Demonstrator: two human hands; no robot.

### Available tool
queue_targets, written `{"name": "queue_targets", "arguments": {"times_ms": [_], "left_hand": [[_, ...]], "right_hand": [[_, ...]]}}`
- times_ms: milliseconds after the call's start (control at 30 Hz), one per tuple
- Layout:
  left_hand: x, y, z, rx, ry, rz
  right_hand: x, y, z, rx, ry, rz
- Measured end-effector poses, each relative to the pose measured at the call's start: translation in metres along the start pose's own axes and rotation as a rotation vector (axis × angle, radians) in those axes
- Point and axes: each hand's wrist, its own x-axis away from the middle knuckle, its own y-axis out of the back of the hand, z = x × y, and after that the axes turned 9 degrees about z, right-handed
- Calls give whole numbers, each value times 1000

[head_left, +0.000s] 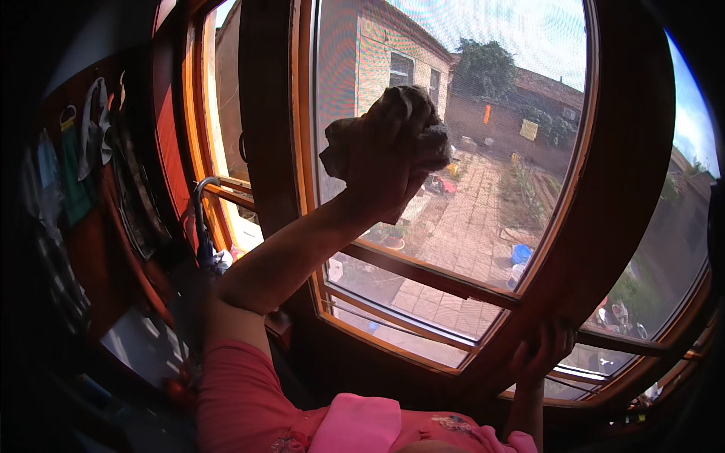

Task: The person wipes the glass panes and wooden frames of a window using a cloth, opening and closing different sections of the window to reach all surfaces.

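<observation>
We needed even pressure on the clear glass windowpane (521, 204): L hand (389, 166) curled round dark crumpled cloth (343, 147); R hand (547, 349) half-curled, hold unclear.

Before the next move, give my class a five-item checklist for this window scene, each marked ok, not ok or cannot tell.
1. Left hand has the cloth: ok, bunched in it.
2. Cloth touching the window pane: cannot tell, contact is hidden.
3. Right hand free of the cloth: ok.
4. Left sleeve clear of the cloth: ok.
5. Whole pane in sight: not ok, hand and cloth block part.
</observation>
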Motion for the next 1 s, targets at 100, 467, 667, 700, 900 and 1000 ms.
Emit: {"name": "queue_targets", "arguments": {"times_ms": [100, 467, 667, 700, 900, 1000], "left_hand": [[23, 9, -16, 46, -30, 134], [-118, 19, 175, -146, 349, -270], [17, 5, 105, -319, 280, 57], [45, 7, 68, -59, 316, -141], [92, 13, -25, -30, 406, 94], [44, 9, 27, -92, 331, -73]], "right_hand": [[-1, 1, 1, 10, -6, 16], [5, -2, -2, 10, 18, 20], [1, -2, -2, -1, 36, 3], [4, -3, -3, -13, 30, 1], [7, -3, -5, -40, -20, 23], [8, -6, -7, -26, -2, 19]]}}
